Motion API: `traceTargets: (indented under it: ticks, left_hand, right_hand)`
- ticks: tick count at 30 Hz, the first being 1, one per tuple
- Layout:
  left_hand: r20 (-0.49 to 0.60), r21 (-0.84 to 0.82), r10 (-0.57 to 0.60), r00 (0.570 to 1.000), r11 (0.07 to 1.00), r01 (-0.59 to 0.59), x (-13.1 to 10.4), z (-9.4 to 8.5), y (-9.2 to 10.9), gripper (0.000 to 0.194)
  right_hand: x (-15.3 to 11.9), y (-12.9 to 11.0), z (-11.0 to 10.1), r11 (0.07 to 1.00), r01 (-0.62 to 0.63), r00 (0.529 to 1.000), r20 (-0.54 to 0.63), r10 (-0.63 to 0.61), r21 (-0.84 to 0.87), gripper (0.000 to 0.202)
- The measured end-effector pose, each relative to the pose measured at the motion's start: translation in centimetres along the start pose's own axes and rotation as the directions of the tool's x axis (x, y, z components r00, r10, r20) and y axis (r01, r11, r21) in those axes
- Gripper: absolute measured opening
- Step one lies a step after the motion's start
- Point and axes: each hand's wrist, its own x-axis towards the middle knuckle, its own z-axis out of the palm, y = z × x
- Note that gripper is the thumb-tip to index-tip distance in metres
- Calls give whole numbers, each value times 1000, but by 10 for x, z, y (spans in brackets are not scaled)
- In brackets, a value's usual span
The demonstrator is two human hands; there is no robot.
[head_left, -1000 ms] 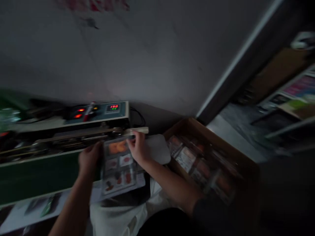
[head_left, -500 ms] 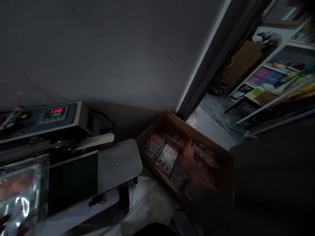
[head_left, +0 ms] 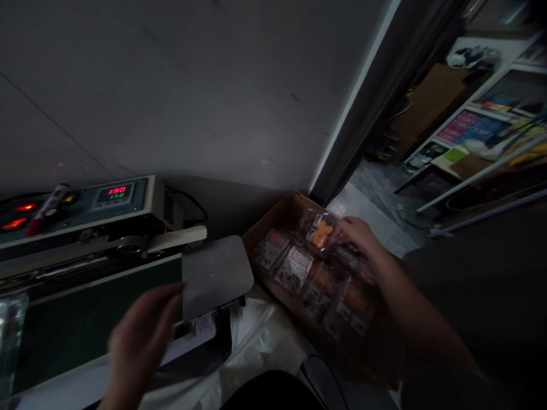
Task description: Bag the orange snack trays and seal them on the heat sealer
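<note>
My right hand (head_left: 358,234) grips the edge of a clear plastic packet (head_left: 320,232) with an orange figure inside, raised over the cardboard box (head_left: 277,212). Several similar clear packets (head_left: 294,266) lie in rows in that box, showing orange items and pale labels. Blurred by motion, my left hand (head_left: 143,333) is above the green conveyor belt (head_left: 72,324) of a sealing machine, fingers stretched to the right and holding nothing. At the belt's left end lies part of another clear bag (head_left: 12,341).
The machine's control panel (head_left: 115,196) has a lit display, with a marker pen (head_left: 47,208) on top. A grey metal plate (head_left: 217,273) extends toward the box. White sheeting (head_left: 256,336) hangs below. Beyond the doorway stand shelves (head_left: 474,122) with goods.
My right hand has risen from among the packets with one in its grip. My left hand has come into view over the belt. The bag there has shifted left in view.
</note>
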Motion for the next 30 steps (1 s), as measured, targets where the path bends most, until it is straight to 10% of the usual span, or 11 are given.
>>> traceTargets:
  ticks: [4, 7, 10, 13, 17, 22, 26, 30]
  left_hand:
    - [241, -196, 561, 792, 827, -527, 8, 67, 77, 78]
    - [131, -217, 706, 696, 706, -675, 14, 88, 120, 60]
    - [93, -394, 586, 805, 764, -510, 21, 71, 127, 40]
    - [273, -647, 259, 926, 762, -22, 27, 39, 102, 40]
    - [551, -723, 71, 832, 538, 433, 26, 14, 53, 57]
    - [410, -760, -32, 911, 541, 361, 7, -3, 5, 54]
    - [182, -775, -121, 976, 594, 218, 0, -20, -3, 47]
    - [226, -758, -114, 967, 603, 248, 2, -30, 5, 42]
  right_hand:
    - [-54, -51, -62, 948, 36, 979, 179, -97, 316, 25]
    - [-94, -83, -76, 880, 34, 927, 314, -205, 473, 32]
    - [-116, -106, -67, 823, 95, 868, 358, -344, 560, 44]
    - [-120, -130, -36, 699, 244, 820, 242, -519, 672, 44]
    - [-128, -169, 39, 580, 142, 670, 354, -653, 802, 51]
    - [-165, -206, 103, 494, 186, 673, 256, -694, 849, 39]
    - [-181, -211, 108, 515, 340, 630, 216, -746, 787, 36]
    - [-164, -224, 93, 566, 335, 502, 366, -784, 753, 32]
